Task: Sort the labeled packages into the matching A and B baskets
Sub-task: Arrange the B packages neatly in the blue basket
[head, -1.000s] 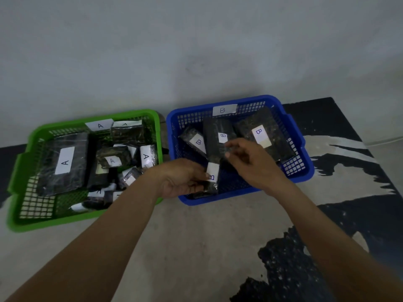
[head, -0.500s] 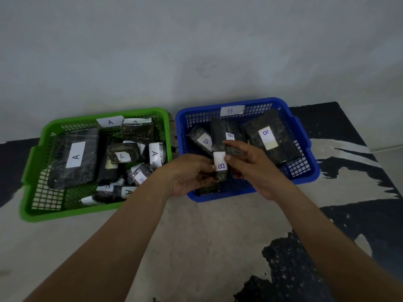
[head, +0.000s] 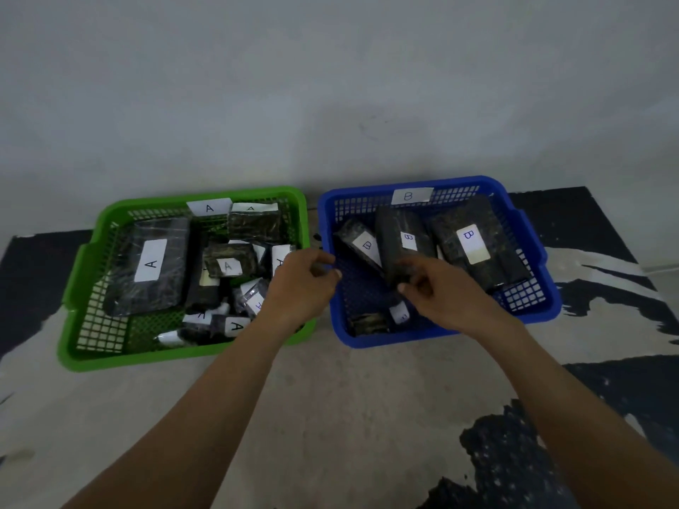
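**Both hands free; small B package in blue basket**

Left hand point(head: 303, 284) hangs above the right rim of the green basket point(head: 73, 306), fingers loosely curled, holding nothing. Right hand point(head: 441, 295) is over the blue basket point(head: 532, 314), likewise curled and holding nothing visible. The small B package point(head: 371, 323) lies by that basket's near wall. Larger B packages point(head: 400, 240) lie behind it. A packages point(head: 150, 266) fill the green basket.

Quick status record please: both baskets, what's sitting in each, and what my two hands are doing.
Green basket: tagged A, on the left
A packages: several, inside green basket
Blue basket: tagged B, on the right
B packages: three readable, inside blue basket
Small package: lying at blue basket's front, label unreadable
Left hand: over the adjoining rims, loosely curled, holding nothing
Right hand: over blue basket, nothing visibly held
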